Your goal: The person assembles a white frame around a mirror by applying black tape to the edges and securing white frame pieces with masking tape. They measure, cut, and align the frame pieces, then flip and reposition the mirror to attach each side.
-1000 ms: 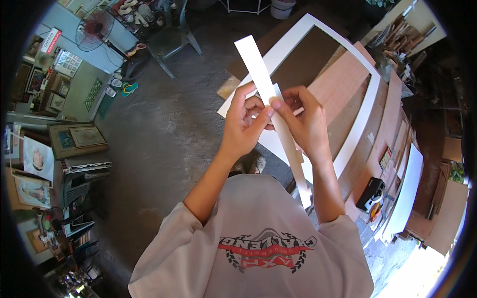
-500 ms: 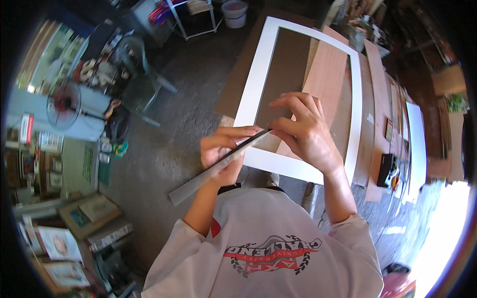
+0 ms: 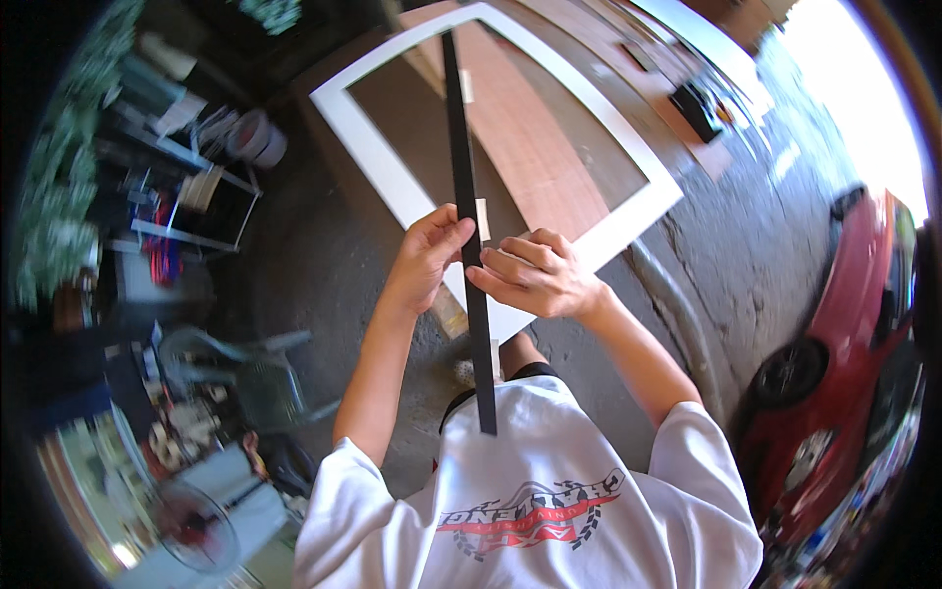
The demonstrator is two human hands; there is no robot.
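Note:
A long, narrow black strip runs nearly upright through the middle of the view, from over the white frame down to my shirt. Several pale short tabs show along its right edge; what they are made of I cannot tell. My left hand is closed on the strip near its middle, thumb on the face. From the right, my right hand grips the strip's edge slightly lower, with its fingers bent. Beyond and beneath the strip lies a white rectangular frame, with a reddish-brown board visible through its opening.
More boards lie at the far right, with a black tool or box on them. A grey pipe or hose crosses the floor. A red car stands right; a green chair and a fan are left.
My view has swung to the right, bringing in the red car. The strip has gone from slanted and edge-on to nearly upright, its black face showing. Both hands remain on it.

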